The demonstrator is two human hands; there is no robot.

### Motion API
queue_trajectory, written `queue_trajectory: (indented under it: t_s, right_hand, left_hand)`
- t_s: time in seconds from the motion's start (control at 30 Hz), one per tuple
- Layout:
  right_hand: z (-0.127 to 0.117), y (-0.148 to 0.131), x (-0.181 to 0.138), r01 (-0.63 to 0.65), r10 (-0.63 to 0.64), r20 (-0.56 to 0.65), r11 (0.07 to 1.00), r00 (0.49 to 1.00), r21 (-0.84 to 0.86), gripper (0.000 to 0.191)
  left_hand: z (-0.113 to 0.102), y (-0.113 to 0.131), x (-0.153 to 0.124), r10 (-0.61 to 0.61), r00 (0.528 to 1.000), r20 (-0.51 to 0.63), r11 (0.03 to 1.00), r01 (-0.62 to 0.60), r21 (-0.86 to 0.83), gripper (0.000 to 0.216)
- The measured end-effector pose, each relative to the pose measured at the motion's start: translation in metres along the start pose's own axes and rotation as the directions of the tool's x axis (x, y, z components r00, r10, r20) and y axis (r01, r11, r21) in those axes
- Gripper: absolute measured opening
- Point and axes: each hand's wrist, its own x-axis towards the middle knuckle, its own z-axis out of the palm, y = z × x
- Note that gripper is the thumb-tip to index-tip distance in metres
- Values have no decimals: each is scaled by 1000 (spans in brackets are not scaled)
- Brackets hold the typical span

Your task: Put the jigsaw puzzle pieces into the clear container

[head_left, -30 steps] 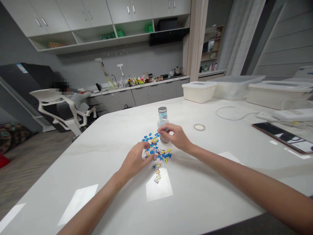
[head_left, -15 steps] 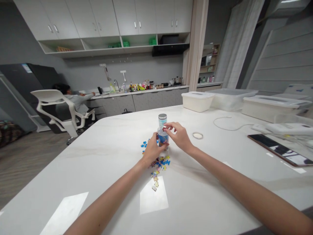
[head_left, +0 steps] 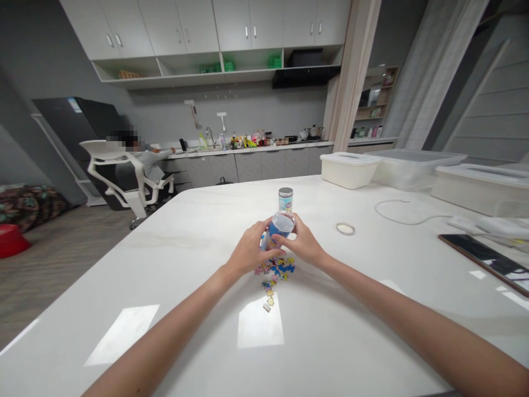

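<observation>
A small clear jar (head_left: 278, 227) with blue content is tipped on its side above a pile of small coloured puzzle pieces (head_left: 276, 271) on the white table (head_left: 165, 275). My left hand (head_left: 248, 251) wraps round the jar from the left. My right hand (head_left: 301, 242) holds it from the right, fingers curled at its mouth. A second small jar (head_left: 285, 199) with a grey lid stands upright just behind them.
A pale ring-shaped lid (head_left: 345, 228) lies to the right of my hands. White storage boxes (head_left: 349, 169), a cable (head_left: 397, 212) and a dark phone (head_left: 487, 262) sit at the right. A person sits in a white chair (head_left: 119, 176) at the far left.
My left hand left the puzzle pieces and took hold of the jar. Both hands lifted it and tipped it sideways. The camera view shifted a little to the left.
</observation>
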Motion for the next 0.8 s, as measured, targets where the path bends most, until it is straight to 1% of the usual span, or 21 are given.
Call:
queue_trajectory:
  t_s: [0.03,0.1,0.13,0.17,0.2,0.23,0.27,0.3,0.33,0.37,0.53,0.6,0.67,0.8]
  right_hand:
    - [0,-1,-1,10,-10,-8,1000,1000,-10,57]
    - [-1,-2,-2,43,-44,-27,998,999,-49,56]
    - [-3,-1,-2,59,-62,-38,995,997,-81,55]
    - [-5,1,-2,70,-77,-49,990,996,-120,54]
    - [-7,4,-1,74,-85,-63,984,994,-162,52]
    - [-8,7,-1,70,-87,-77,977,993,-201,50]
    - [-10,11,-1,58,-81,-89,971,993,-232,49]
    - [-11,16,0,44,-70,-95,967,993,-252,47]
    - [-12,20,0,29,-56,-98,964,994,-263,47]
    - [-13,23,0,14,-42,-99,963,994,-268,47]
    - [-14,31,0,-65,37,-109,961,993,-269,49]
    - [-13,31,0,-82,54,-111,959,992,-270,50]
    - [-13,30,0,-83,55,-112,959,992,-271,51]
    - [-12,28,0,-83,54,-114,961,992,-263,51]
  left_hand:
    - [-6,-2,-6,12,1000,26,999,-13,33,59]
    - [-18,-7,-17,12,998,61,995,-18,101,43]
    - [-24,-10,-21,23,992,126,991,-39,126,32]
    - [-29,-12,-24,47,972,229,988,-79,133,23]
    - [-33,-14,-26,82,935,346,985,-128,113,19]
    - [-37,-15,-27,112,888,447,983,-164,78,17]
    - [-39,-15,-27,127,849,513,984,-175,46,16]
    - [-41,-15,-27,130,822,555,985,-170,20,14]
    - [-42,-14,-26,121,810,574,988,-151,6,13]
    - [-42,-13,-26,104,808,580,992,-127,-1,13]
    - [-41,-10,-26,58,818,573,998,-41,-43,12]
    - [-41,-11,-27,66,823,564,998,-41,-57,12]
    - [-40,-13,-27,89,823,561,996,-66,-60,14]
    - [-41,-13,-25,104,832,545,994,-105,-30,17]
